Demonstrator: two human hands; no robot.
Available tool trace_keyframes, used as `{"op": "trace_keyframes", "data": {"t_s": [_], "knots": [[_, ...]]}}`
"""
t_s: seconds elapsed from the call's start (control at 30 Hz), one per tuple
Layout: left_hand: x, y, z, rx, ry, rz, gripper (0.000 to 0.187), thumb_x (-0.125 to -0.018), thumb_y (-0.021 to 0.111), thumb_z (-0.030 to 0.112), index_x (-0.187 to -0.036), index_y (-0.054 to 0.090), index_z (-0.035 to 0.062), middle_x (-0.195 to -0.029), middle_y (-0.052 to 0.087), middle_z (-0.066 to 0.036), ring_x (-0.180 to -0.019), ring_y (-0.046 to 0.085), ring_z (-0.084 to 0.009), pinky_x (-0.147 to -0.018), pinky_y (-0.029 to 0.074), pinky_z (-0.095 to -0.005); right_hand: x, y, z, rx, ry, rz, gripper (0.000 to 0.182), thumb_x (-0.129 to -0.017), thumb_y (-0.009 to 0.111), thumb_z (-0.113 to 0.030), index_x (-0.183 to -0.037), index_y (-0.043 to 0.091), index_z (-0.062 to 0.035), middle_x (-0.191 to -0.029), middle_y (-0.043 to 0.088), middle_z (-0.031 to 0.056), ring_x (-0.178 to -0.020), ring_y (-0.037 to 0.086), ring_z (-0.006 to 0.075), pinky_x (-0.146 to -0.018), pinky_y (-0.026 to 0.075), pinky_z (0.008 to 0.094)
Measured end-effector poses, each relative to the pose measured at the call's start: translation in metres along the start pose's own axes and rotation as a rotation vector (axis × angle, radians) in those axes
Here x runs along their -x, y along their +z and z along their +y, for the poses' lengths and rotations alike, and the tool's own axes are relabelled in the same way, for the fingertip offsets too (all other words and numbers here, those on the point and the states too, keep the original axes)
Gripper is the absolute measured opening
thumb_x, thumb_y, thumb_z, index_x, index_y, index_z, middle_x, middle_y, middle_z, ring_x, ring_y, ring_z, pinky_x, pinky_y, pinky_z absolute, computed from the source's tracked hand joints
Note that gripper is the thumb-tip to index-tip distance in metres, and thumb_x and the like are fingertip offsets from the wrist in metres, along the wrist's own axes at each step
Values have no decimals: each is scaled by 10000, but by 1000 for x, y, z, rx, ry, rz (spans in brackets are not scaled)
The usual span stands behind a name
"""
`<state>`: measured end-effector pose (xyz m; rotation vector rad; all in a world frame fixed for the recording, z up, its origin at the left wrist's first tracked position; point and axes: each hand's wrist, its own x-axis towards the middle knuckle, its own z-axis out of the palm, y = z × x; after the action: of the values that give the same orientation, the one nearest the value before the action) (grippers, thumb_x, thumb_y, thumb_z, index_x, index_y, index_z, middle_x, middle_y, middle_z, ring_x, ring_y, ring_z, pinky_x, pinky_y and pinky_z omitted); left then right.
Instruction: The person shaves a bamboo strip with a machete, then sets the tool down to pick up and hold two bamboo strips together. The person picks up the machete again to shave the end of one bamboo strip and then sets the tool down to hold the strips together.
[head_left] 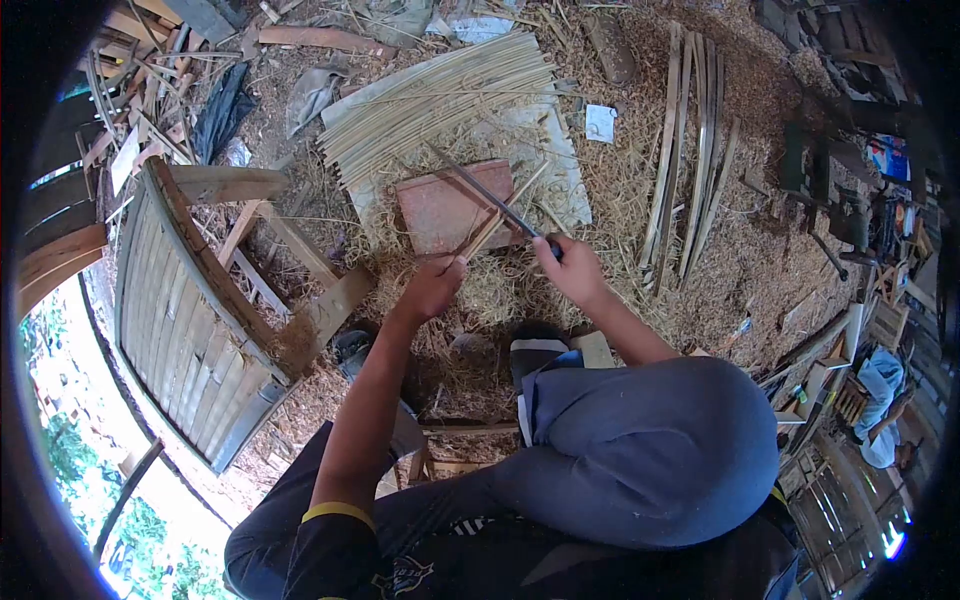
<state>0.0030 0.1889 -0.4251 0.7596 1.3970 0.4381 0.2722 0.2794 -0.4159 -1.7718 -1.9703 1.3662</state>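
My right hand [572, 268] is wrapped round the dark handle of a long knife [482, 192], whose blade points up and to the left. A thin pale wooden strip [489, 232] is pinched in my left hand [436, 286] and slants up to the right. Blade and strip cross in this view, over a reddish slab [440, 212] that lies on the ground between my hands. Behind the slab, many thin split strips [430, 100] lie side by side on a pale sheet [567, 170]. Curly shavings [500, 293] cover the ground around the slab.
A curved planked wooden structure [185, 330] stands at the left, with timber pieces [300, 240] beside it. Several long slats [690, 150] lie on the right. A white paper [601, 123] is near the sheet. My bent knee [660, 450] rises at the lower right.
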Motion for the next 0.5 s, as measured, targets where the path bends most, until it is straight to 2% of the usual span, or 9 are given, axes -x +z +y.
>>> {"op": "trace_keyframes", "data": {"t_s": [0.07,0.17,0.27,0.37,0.5], "knots": [[-5,2,-11,160,-27,-36,394,-1067,480,410,-798,488,123,-685,389,62,-603,357,-82,-556,331,-284,-4,0,3,28,3,-16,494,-968,614,-488,-816,669,-21,-604,583,192,-559,606,373,-557,480,446],[-8,0,-17,88,187,-58,365,-1058,506,389,-801,490,130,-683,397,66,-596,363,-73,-551,319,-268,2,-7,4,9,4,-54,458,-968,622,-469,-864,695,-29,-604,588,181,-556,612,359,-555,481,441],[-9,-4,-15,257,36,-149,384,-1055,479,382,-779,514,116,-669,435,47,-590,393,-87,-544,336,-293,18,-13,22,-72,-27,-39,443,-971,624,-454,-899,704,-24,-594,586,170,-535,596,340,-548,473,436],[-9,-3,-13,240,37,-122,392,-1059,471,382,-778,515,114,-670,433,50,-601,394,-86,-553,347,-295,26,-11,36,-72,-22,-43,455,-977,623,-441,-917,704,2,-584,573,178,-521,567,332,-543,463,427],[-8,-2,-13,146,6,-72,411,-1063,466,400,-771,508,114,-671,433,51,-609,393,-80,-555,350,-293,10,-11,6,-45,-1,-43,479,-988,601,-454,-912,704,8,-599,576,194,-538,584,341,-547,466,426]]}}
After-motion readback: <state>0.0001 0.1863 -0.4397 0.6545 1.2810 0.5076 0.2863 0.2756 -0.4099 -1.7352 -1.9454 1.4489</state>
